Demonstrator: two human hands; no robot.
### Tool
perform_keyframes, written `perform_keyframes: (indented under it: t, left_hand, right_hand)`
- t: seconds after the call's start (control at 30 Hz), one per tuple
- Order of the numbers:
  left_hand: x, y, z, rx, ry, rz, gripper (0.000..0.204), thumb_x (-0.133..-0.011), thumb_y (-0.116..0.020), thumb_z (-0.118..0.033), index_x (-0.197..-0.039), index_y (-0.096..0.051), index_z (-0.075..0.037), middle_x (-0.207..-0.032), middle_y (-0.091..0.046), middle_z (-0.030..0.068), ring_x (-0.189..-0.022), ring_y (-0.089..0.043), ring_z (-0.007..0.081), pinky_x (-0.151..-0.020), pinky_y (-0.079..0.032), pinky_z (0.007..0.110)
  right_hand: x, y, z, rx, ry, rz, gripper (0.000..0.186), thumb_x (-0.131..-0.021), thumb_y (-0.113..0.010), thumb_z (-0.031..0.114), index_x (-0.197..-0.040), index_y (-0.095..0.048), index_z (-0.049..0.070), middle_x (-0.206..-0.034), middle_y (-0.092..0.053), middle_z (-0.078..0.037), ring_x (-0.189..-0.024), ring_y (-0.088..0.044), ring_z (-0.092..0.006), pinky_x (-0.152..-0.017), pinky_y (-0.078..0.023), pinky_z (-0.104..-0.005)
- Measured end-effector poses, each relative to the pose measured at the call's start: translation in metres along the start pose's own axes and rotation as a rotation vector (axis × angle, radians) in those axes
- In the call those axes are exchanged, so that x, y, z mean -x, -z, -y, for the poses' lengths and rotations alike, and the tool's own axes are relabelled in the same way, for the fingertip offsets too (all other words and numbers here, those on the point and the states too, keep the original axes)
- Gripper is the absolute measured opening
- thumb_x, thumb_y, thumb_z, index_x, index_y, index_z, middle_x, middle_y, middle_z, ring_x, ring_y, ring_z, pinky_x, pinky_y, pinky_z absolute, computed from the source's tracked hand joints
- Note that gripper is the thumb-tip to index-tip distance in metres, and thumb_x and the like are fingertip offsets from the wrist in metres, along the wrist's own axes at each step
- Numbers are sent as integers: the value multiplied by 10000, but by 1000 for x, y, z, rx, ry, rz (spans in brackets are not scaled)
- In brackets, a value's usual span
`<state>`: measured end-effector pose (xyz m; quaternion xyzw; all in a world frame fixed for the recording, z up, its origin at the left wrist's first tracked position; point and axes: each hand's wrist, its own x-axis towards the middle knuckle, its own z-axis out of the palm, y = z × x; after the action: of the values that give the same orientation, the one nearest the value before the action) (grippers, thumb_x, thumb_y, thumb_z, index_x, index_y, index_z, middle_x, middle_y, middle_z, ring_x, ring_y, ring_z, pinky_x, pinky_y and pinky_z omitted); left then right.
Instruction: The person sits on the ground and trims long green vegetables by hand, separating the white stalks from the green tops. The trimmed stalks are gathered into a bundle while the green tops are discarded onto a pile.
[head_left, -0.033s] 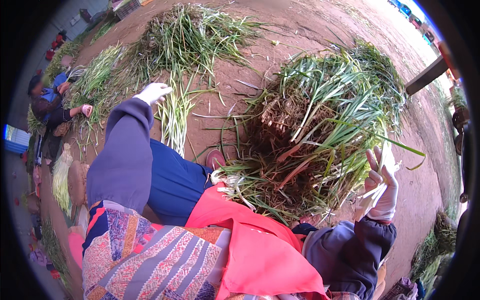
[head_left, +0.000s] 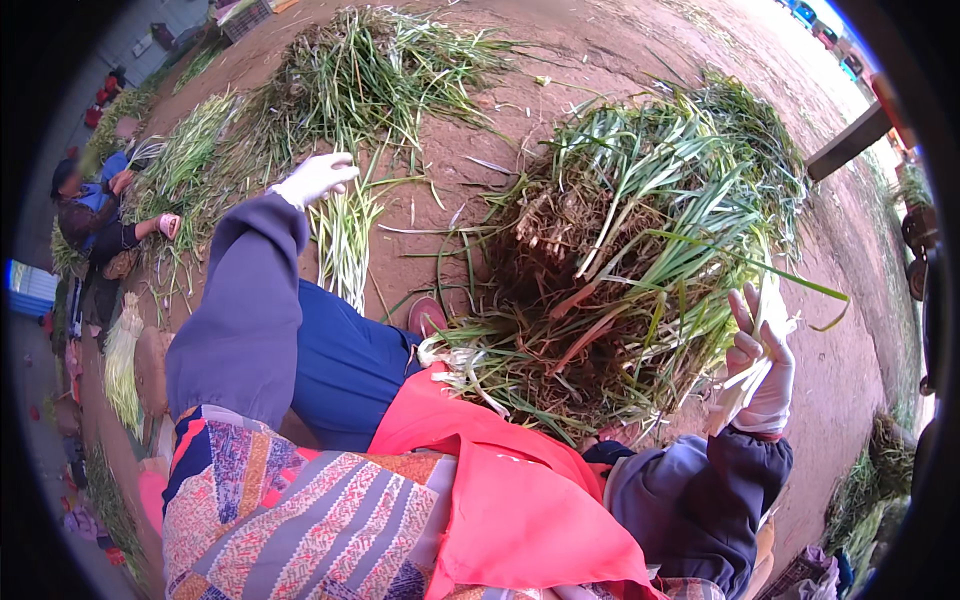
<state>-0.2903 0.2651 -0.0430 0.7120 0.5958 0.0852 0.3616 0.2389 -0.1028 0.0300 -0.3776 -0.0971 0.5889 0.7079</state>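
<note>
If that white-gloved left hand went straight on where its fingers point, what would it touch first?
Probably the long, thin green leaves trailing from the tangled leafy heap; the left hand seems raised above the reddish-brown earth, so it might pass over them.

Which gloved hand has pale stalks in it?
The right hand, raised beside the big plant pile. It grips pale stalks, while the left hand, stretched out, appears to hold nothing.

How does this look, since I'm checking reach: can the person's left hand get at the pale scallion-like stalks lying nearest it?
Probably yes: the gloved left hand looks empty and close to the pale scallion-like stalks, with nothing visible blocking the way.
</note>
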Motion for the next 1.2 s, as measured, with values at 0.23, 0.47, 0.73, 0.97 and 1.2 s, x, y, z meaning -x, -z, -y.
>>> perform_keyframes:
  t: [0.23,0.47,0.73,0.97,1.2]
  left_hand:
    - [85,-222,-256,245,-782,840,957,-768,-698,-103,-1501,-85,-166,-1441,-372,113,-808,-592,139,-776,-494,293]
    - [146,-328,-232,-755,-812,1358,249,-874,-546,-230,-1058,-675,-124,-936,-685,105,-811,-651,253,-744,-492,371]
    - [50,-293,-280,89,-579,108,262,-891,-554,-293,-955,-698,-84,-806,-689,91,-666,-646,199,-645,-518,325]
    - [69,-349,-275,-305,-447,217,317,-786,-632,-347,-917,-644,-58,-847,-659,198,-829,-640,372,-758,-503,453]
    - [84,-265,-292,776,-371,376,201,-814,-701,-182,-917,-684,-10,-719,-650,33,-629,-594,80,-536,-473,233]
  right_hand:
    - [-4,-9,-18,-28,-75,97,572,-882,-511,114,-1405,-313,-8,-1339,-459,-192,-625,-473,-76,-584,-449,-219]
    - [21,2,24,-236,81,159,570,-864,-526,90,-1385,-322,-23,-1370,-416,-213,-630,-473,-76,-589,-460,-235]
    - [34,48,68,-338,696,311,565,-882,-534,48,-1399,-311,3,-1294,-525,-132,-637,-437,-42,-652,-400,-219]
    - [15,53,53,-570,458,391,553,-920,-504,44,-1424,-280,9,-911,-553,-28,-629,-390,-54,-597,-371,-220]
    - [9,61,51,-497,510,310,568,-932,-511,71,-1438,-259,21,-894,-536,-27,-636,-403,-60,-598,-384,-223]
